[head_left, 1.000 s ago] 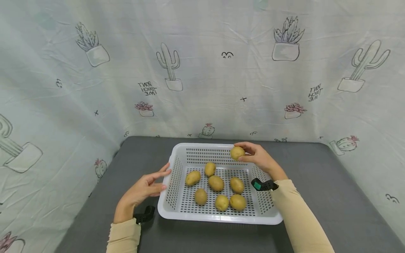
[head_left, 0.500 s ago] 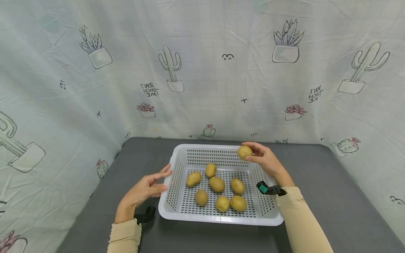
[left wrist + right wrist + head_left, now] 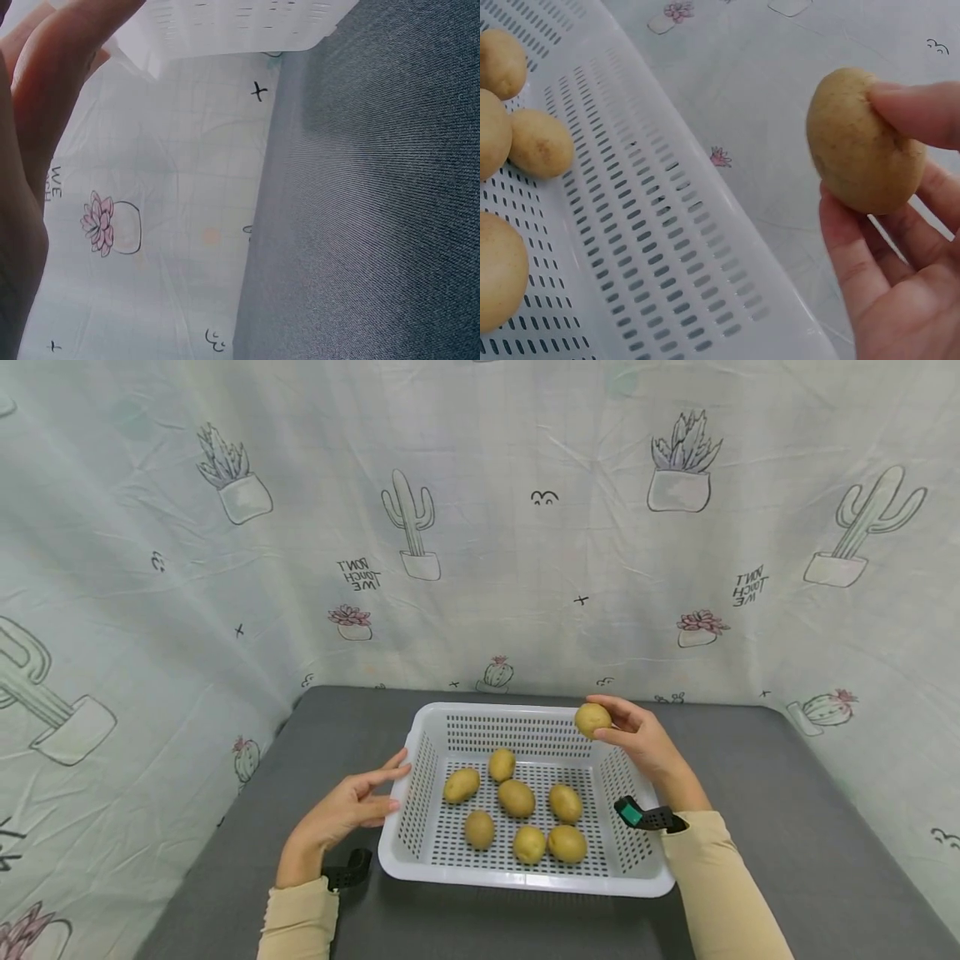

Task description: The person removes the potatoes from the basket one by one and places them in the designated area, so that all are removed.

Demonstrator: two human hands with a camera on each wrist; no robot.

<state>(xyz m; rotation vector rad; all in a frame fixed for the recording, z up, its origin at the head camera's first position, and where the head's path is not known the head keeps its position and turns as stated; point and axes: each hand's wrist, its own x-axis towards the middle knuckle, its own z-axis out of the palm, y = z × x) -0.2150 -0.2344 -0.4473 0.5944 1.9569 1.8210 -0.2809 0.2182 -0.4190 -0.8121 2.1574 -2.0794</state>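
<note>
In the head view, my right hand [image 3: 641, 739] pinches a potato [image 3: 592, 720] between thumb and fingers over the back right corner of a white perforated plastic basket [image 3: 525, 881]. Seen from the right wrist, the thumb lies across the top of this round, yellow-brown potato [image 3: 862, 142] and the fingertips support it from below. Several more potatoes [image 3: 517, 798] lie spread on the basket floor. My left hand [image 3: 341, 810] is at the basket's left rim, its fingers extended and their tips right at the edge. The left wrist view shows part of that hand beside the basket wall [image 3: 247, 26].
The basket stands on a dark grey table [image 3: 757, 827] that extends to both sides of it. A pale curtain [image 3: 480, 527] printed with cacti hangs behind the table and along its sides. Both wrists wear black straps [image 3: 648, 816].
My right hand has moved to the right along the back of the basket with the potato in its grip. The left hand stays at the rim. The head view shifts slightly.
</note>
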